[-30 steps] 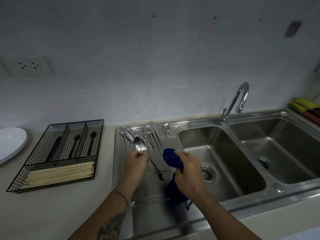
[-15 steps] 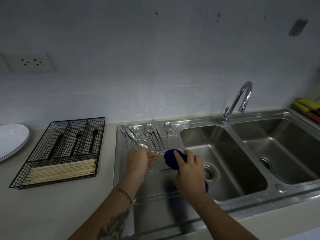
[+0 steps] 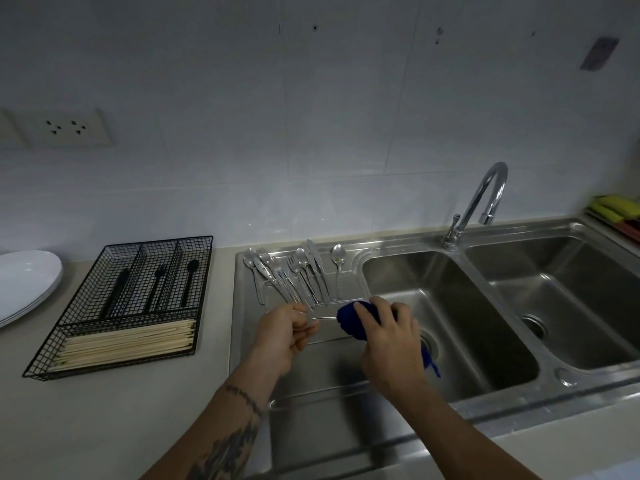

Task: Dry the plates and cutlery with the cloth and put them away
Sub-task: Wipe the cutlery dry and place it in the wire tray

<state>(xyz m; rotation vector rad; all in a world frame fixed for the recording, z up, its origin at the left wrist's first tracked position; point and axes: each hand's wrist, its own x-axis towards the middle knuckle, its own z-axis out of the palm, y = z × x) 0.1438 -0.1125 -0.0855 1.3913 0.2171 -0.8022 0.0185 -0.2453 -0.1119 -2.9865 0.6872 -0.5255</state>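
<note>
Left hand [image 3: 282, 336] pinches one end of a slim steel utensil [image 3: 323, 319]; right hand [image 3: 391, 344] grips the bunched dark blue cloth [image 3: 351, 320] around its other end, over the steel drainboard [image 3: 311, 393]. Roughly ten steel spoons, forks and knives [image 3: 298, 275] lie undried there. The black wire cutlery tray [image 3: 117, 306] holds three black-handled pieces and chopsticks. White plates [image 3: 24, 285] sit stacked on the surface. Judged: most cutlery outstanding.

The blue cloth [image 3: 353, 322] is covering one end of the spoon [image 3: 325, 318]; the left hand [image 3: 282, 336] is hiding the other. Left of the spoon, the frame's edge is cutting off the plates [image 3: 24, 282].
</note>
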